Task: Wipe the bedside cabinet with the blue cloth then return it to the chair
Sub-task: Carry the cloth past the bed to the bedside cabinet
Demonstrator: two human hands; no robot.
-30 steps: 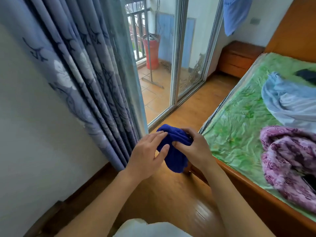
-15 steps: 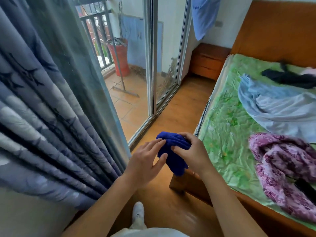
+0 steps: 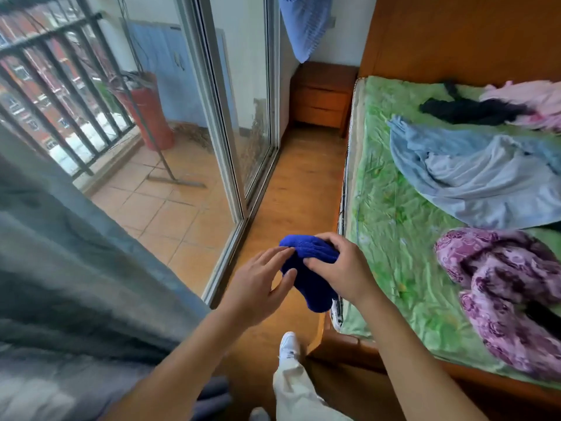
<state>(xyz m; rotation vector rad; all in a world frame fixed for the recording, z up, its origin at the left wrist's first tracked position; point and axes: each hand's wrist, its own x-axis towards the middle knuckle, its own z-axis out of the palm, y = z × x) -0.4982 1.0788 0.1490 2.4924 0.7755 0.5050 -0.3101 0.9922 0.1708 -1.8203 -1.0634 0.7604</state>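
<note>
— Where is the blue cloth (image 3: 309, 275)?

— Bunched in the right grip (image 3: 341, 268), just below the middle of the view. The fingers curl over the top of the cloth and the thumb pins its near side. The loose end hangs down toward 6 o'clock.

— And the left grip (image 3: 258, 287)?

— It is at 9 o'clock of the cloth. The fingers are nearly straight, with their tips on the cloth's upper left edge. The thumb seems to touch the cloth's side, though blur makes that unsure. It clasps nothing.

— How far is the bedside cabinet (image 3: 323, 97)?

— It is well apart from the cloth, at 12 o'clock. It stands in the corner, against the bed's headboard.

— What are the edges?

— The bed (image 3: 382, 208) takes up the 3 o'clock side. Its mattress edge is just beside the right grip, and its wooden foot corner is at 5 o'clock. The glass door (image 3: 243, 117) runs along 10 to 11 o'clock. The curtain (image 3: 76, 268) fills 8 o'clock.

— Is there room to move?

— A narrow strip of wooden floor (image 3: 303, 183) lies between the door track and the bed, and it leads to the cabinet. A white shoe (image 3: 290, 344) stands on the floor at 6 o'clock.
</note>
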